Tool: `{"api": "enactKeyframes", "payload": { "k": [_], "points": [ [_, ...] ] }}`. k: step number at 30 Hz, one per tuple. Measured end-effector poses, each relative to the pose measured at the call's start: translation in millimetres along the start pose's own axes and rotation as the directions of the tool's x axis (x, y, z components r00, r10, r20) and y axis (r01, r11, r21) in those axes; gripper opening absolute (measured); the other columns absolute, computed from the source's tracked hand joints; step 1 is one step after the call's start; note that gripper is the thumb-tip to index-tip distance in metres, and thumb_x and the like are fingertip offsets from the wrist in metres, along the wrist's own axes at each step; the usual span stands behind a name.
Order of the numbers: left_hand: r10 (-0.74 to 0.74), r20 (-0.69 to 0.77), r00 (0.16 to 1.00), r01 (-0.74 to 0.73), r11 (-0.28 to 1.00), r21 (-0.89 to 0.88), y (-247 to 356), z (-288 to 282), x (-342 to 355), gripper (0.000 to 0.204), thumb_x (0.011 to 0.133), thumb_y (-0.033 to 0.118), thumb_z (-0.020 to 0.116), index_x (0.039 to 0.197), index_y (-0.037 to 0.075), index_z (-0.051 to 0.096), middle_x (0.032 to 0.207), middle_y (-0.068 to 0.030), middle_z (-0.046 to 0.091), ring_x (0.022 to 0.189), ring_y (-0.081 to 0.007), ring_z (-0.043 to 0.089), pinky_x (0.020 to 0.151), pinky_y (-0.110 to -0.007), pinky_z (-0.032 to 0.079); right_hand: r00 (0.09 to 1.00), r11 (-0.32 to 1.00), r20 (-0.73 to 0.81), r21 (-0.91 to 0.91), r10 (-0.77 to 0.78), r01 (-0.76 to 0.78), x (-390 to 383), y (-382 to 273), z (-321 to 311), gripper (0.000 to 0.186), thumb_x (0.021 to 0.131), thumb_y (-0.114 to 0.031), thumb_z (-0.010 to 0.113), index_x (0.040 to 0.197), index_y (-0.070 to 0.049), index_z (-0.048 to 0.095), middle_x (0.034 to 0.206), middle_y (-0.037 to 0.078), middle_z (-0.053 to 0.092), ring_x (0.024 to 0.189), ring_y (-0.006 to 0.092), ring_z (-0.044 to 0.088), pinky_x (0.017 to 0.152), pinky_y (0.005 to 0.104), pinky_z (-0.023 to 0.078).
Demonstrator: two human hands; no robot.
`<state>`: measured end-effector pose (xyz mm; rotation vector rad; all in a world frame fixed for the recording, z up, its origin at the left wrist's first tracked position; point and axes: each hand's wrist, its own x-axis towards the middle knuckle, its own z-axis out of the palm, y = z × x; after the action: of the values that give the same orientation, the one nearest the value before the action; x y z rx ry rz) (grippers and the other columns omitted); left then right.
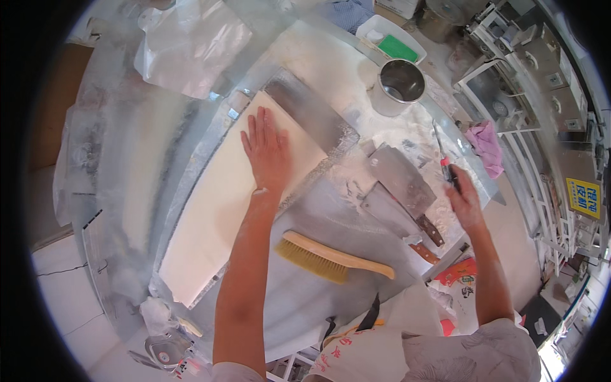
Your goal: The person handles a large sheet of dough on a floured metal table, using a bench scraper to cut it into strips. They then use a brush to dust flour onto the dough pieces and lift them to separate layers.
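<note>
- Your left hand (270, 156) lay flat on the dough (203, 197), its palm down and its fingers extended, gripping nothing.
- The dough, a long pale sheet, lay under that hand, near its far end, and stretched from there back toward you, along the left of your forearm.
- A metal board (302, 95) lay beneath the dough, its grey surface bare just beyond and to the right of your left fingers.
- Your right hand (466, 202), well apart from the left, was closed around the handle of a slim tool (445, 167), red and black at the grip, its thin shaft pointing away from you.
- Just left of your right hand lay two cleavers (401, 175) side by side, their wooden handles toward you.
- Between your forearms, nearer you than either hand, a brush (318, 250) rested on the table (280, 312), its bristles to the left.
- Beyond your right hand and a little left stood a pot (382, 102), with flour around it.
- Right of the tool, just beyond your right hand, hung a pink cloth (487, 149).
</note>
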<state>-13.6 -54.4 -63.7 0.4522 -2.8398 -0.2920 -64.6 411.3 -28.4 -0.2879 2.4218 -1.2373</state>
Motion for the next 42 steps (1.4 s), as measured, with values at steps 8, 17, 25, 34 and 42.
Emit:
{"api": "enactKeyframes", "payload": {
  "k": [8,17,25,34,42],
  "points": [
    [0.0,-0.024,1.0,0.0,1.0,0.001,-2,0,4,0.059,0.114,0.034,0.042,0.166,0.008,0.035,0.174,-0.0081,0.032,0.162,-0.0353,0.025,0.132,-0.057,0.013,0.917,0.568,0.373,0.729,0.14,-0.383,2,-103,70,0.045,0.115,-0.044,0.047,0.128,-0.003,0.058,0.088,0.007,0.065,0.066,0.0136,0.06,0.059,0.0265,0.05],
    [-0.024,-0.041,0.999,0.023,1.0,-0.012,-2,0,2,0.057,0.115,0.035,0.04,0.166,0.009,0.036,0.174,-0.0086,0.034,0.162,-0.0348,0.026,0.132,-0.056,0.013,0.822,0.639,0.432,0.523,0.37,-0.563,24,-137,104,0.06,0.107,-0.061,0.056,0.083,-0.006,0.062,0.061,0.002,0.055,0.046,0.0128,0.053,0.043,0.03,0.045],
    [-0.036,-0.048,0.998,0.036,0.999,-0.012,1,1,3,0.056,0.114,0.032,0.041,0.165,0.008,0.037,0.174,-0.0084,0.034,0.162,-0.0343,0.026,0.132,-0.056,0.013,0.86,0.65,0.436,0.579,0.264,-0.493,30,-141,116,0.041,0.113,-0.042,0.054,0.102,-0.003,0.062,0.07,0.002,0.058,0.054,0.0115,0.055,0.05,0.0285,0.047],
    [-0.029,-0.094,0.995,0.024,0.998,-0.054,-6,3,1,0.057,0.112,0.027,0.045,0.163,0.004,0.037,0.172,-0.0104,0.036,0.161,-0.0345,0.029,0.132,-0.056,0.015,0.922,0.911,0.379,0.404,-0.084,-0.083,102,-190,141,0.027,0.115,-0.028,0.049,0.107,-0.003,0.053,0.077,0.005,0.059,0.063,0.0134,0.058,0.059,0.0303,0.048],
    [-0.079,-0.113,0.99,0.067,0.992,-0.11,-5,-4,0,0.056,0.11,0.025,0.048,0.162,0.005,0.04,0.171,-0.0096,0.038,0.159,-0.0336,0.032,0.131,-0.055,0.019,0.887,0.96,0.426,-0.121,-0.181,0.254,173,-241,186,0.028,0.105,-0.025,0.061,0.109,0.002,0.053,0.094,0.027,0.068,0.081,0.0427,0.069,0.075,0.0473,0.055]
  ]
}}
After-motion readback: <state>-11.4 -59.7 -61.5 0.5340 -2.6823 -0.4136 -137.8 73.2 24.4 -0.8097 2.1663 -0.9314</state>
